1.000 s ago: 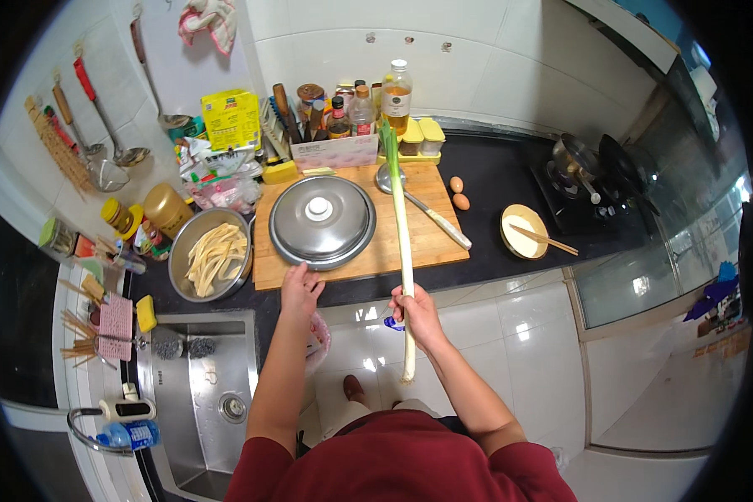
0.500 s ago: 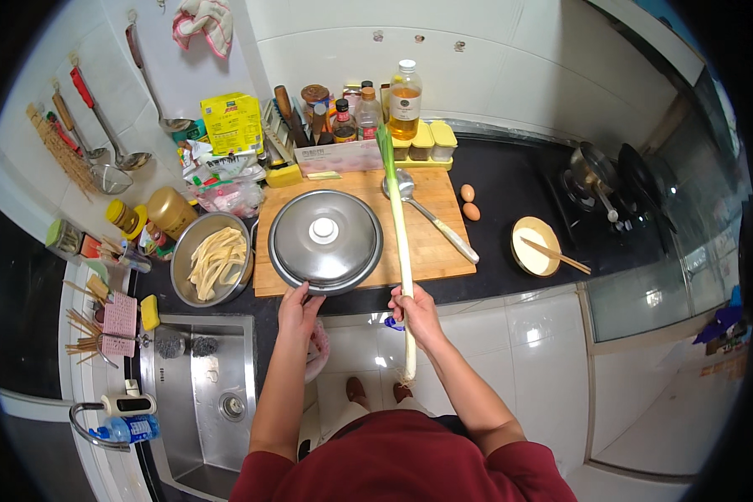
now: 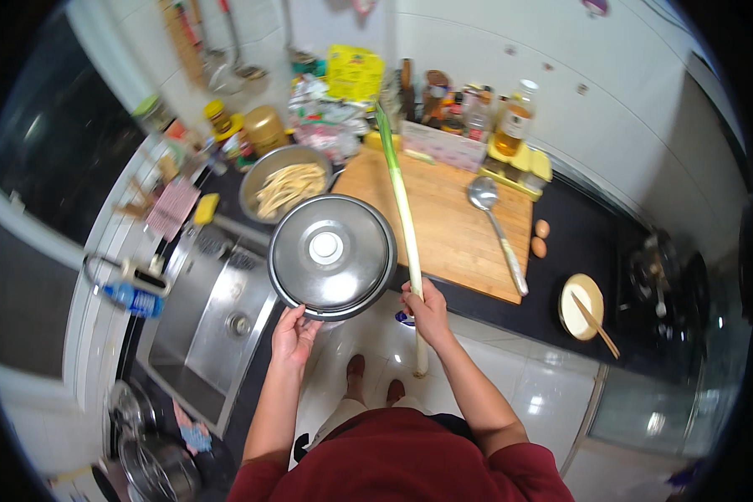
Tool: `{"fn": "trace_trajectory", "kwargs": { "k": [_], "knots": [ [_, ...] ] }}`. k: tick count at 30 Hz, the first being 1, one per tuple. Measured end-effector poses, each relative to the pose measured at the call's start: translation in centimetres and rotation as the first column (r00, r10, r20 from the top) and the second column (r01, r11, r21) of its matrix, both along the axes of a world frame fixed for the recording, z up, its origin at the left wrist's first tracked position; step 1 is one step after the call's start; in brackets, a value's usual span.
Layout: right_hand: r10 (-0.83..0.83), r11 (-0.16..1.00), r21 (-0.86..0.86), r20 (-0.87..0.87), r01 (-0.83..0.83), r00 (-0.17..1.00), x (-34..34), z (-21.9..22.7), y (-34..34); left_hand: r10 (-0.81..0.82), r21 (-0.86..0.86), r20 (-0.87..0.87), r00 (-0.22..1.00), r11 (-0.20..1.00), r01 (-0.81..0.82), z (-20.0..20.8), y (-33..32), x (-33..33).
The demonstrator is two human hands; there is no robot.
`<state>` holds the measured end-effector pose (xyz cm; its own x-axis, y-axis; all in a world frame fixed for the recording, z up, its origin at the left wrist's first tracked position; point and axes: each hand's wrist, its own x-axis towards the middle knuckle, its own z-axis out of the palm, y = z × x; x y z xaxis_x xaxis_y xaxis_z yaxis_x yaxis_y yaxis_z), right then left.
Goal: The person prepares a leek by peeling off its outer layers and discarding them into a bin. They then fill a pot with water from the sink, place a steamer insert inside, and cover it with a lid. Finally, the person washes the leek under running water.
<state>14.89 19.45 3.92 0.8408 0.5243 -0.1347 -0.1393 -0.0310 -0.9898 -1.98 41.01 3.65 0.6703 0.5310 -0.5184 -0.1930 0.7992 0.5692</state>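
My left hand (image 3: 294,335) grips the near rim of a domed metal pot lid (image 3: 351,243) with a white knob. The lid is held above the counter's front edge, overlapping the left end of the cutting board in view; whether a vessel sits under it cannot be made out. In my right hand (image 3: 427,311) is a long green onion (image 3: 402,201), fingers wrapped round its white lower stalk. Its roots hang below my fist and its green end points away over the wooden cutting board (image 3: 452,213). A metal ladle (image 3: 498,226) with a pale handle lies on the board.
Left of the board stands a metal basin (image 3: 247,188) of pale yellow strips. A sink (image 3: 213,289) is at near left. Bottles (image 3: 514,117) line the wall. To the right are two eggs (image 3: 541,238), a bowl (image 3: 565,314) with chopsticks, and a stove (image 3: 653,276).
The pot lid has come up off the cutting board and moved left toward the sink, with my left hand on it. The green onion came along in my right hand. The view has turned left.
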Motion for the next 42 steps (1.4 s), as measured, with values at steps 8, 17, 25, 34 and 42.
{"fn": "trace_trajectory", "kwargs": {
  "k": [8, 17, 25, 34, 42],
  "knots": [
    [0.308, 0.951, 0.014, 0.024, -0.309, 0.951, -5.9, 0.3, 5.1, 0.391, 0.007, -0.012, 0.92, 0.92, -0.391, 1.8, -0.7, -13.5],
    [0.533, 0.845, 0.025, 0.03, -0.534, 0.846, -14.0, 0.7, 11.1, 0.659, 0.035, 0.001, 0.752, 0.751, -0.659, 0.6, 0.1, -26.9],
    [0.59, 0.807, 0.006, -0.054, -0.59, 0.806, -21.9, -0.8, 15.4, 0.766, 0.02, -0.035, 0.642, 0.643, -0.766, -0.6, -0.8, -38.4],
    [0.591, 0.805, 0.013, -0.116, -0.593, 0.799, -28.5, -1.5, 17.2, 0.802, 0.059, -0.082, 0.592, 0.597, -0.8, -1.7, -1.2, -48.0],
    [0.579, 0.814, 0.018, -0.086, -0.58, 0.811, -32.2, -1.4, 18.0, 0.757, 0.068, -0.094, 0.647, 0.653, -0.754, -2.6, 0.4, -52.2]
  ]
}}
